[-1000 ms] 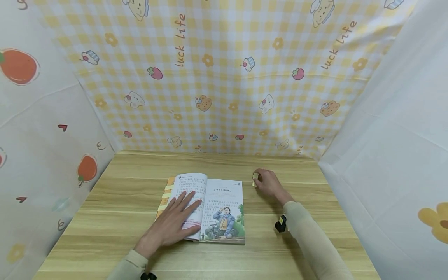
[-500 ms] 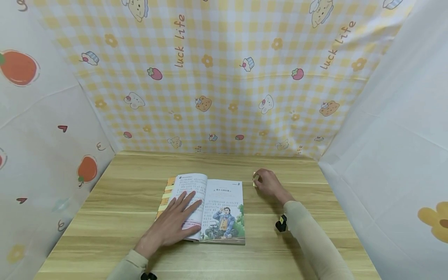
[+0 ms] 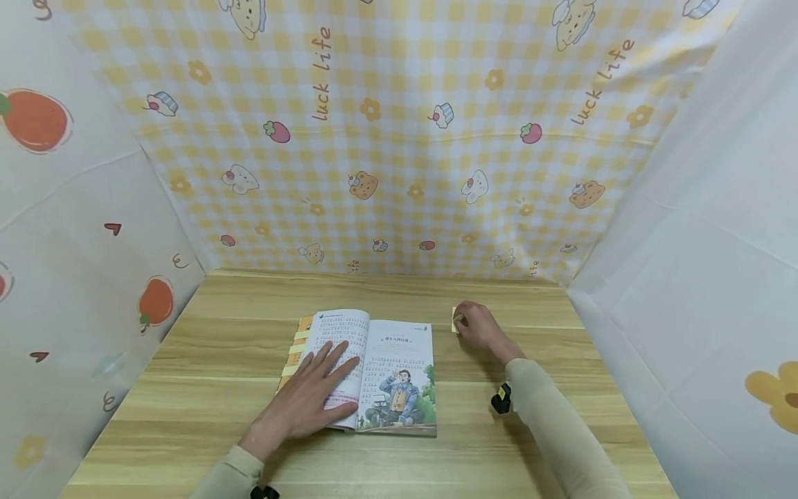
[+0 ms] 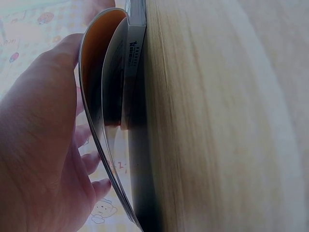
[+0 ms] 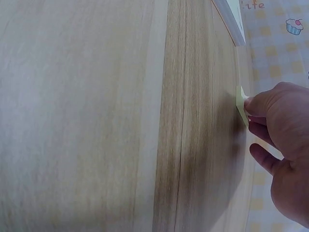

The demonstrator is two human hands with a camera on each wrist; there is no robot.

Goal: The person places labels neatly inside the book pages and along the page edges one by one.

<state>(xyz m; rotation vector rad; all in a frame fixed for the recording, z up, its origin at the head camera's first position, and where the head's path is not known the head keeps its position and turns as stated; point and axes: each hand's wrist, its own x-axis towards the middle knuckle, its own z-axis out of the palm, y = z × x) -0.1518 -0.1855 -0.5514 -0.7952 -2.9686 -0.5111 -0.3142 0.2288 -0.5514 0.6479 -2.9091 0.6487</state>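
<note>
An open book point(image 3: 399, 343) lies on the table, with text on both pages and a drawing of a seated figure on the right one. My left hand point(image 3: 305, 395) rests spread on the left page, which bows up in the left wrist view. To the right of the book, my right hand point(image 3: 481, 327) pinches a small pale yellow sticky note point(image 3: 455, 322) by thumb and fingers. In the right wrist view the thumb presses the yellow note point(image 5: 241, 103) close to the tabletop. The hand hides part of the note, so whether it is one sheet or a pad I cannot tell.
Yellow paper tabs point(image 3: 293, 350) stick out along the book's left edge. A wood-grain table point(image 3: 399, 464) spreads beneath both hands. Behind it hangs a checked cloth point(image 3: 399, 152), and white cloths close off both sides. Each wrist wears a small black device, the right one point(image 3: 501, 398) hanging below the sleeve.
My right fingers have shifted slightly over the yellow sticky note, which shows at a slightly different angle. My left hand and the book have stayed in place.
</note>
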